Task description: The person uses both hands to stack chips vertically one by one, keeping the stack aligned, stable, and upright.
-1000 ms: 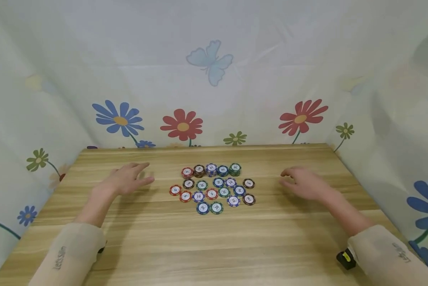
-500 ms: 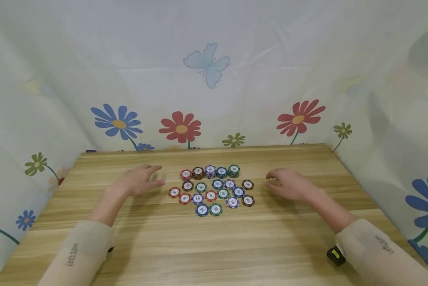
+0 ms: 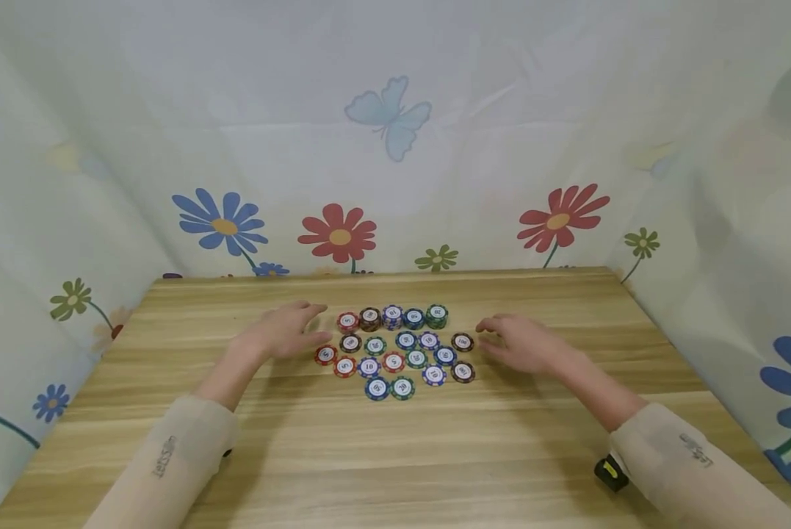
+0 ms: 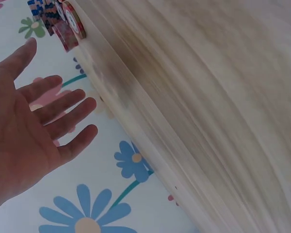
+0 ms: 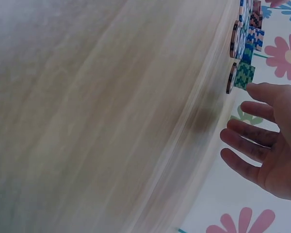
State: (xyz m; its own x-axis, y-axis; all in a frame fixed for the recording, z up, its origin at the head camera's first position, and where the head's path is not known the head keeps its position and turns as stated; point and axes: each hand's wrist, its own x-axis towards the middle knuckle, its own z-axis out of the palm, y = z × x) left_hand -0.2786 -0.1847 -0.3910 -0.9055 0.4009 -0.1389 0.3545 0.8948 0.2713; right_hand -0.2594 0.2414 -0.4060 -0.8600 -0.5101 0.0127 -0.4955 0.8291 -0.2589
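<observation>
Several poker chips in red, black, blue, purple and green lie loose on the wooden table (image 3: 342,455). Behind them stands a row of short stacks: a red stack (image 3: 348,321), a black stack (image 3: 370,318), a purple stack (image 3: 392,316), a blue stack (image 3: 414,317) and a green stack (image 3: 437,315). My left hand (image 3: 283,330) hovers just left of the red chips, fingers spread and holding nothing. On the other side my right hand (image 3: 524,344) hovers beside the black chip (image 3: 463,342), its fingers loosely bent around nothing. Both wrist views show bare palms.
A pale cloth backdrop (image 3: 488,162) printed with flowers and a butterfly rises behind the table and along both sides. A small black device (image 3: 611,473) sits under the right sleeve.
Both hands have moved inward toward the chips, the left one rightward and the right one leftward. The chips keep their layout.
</observation>
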